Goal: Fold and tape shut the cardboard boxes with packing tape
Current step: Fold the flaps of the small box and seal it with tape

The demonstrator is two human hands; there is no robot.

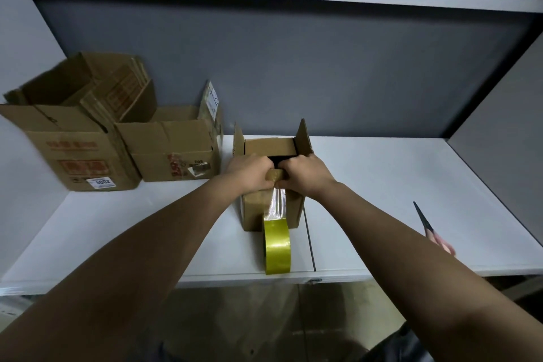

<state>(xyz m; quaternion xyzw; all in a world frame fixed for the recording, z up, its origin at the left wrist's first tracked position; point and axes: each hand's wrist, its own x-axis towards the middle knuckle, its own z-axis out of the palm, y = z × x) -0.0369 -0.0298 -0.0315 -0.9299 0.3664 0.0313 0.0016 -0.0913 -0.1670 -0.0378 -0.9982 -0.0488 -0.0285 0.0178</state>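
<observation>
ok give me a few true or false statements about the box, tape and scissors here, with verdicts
1. Both hands, left hand and right hand, are on the small box. True.
2. The tape roll lies inside the box. False: it hangs down the box's front on a tape strip.
3. The scissors are in the right hand. False: they lie on the table.
4. Two more boxes sit to the left. True.

Matt brown cardboard box [271,209], glossy clear tape strip [276,203], shiny yellow tape roll [277,247], smooth white table [382,185].
</observation>
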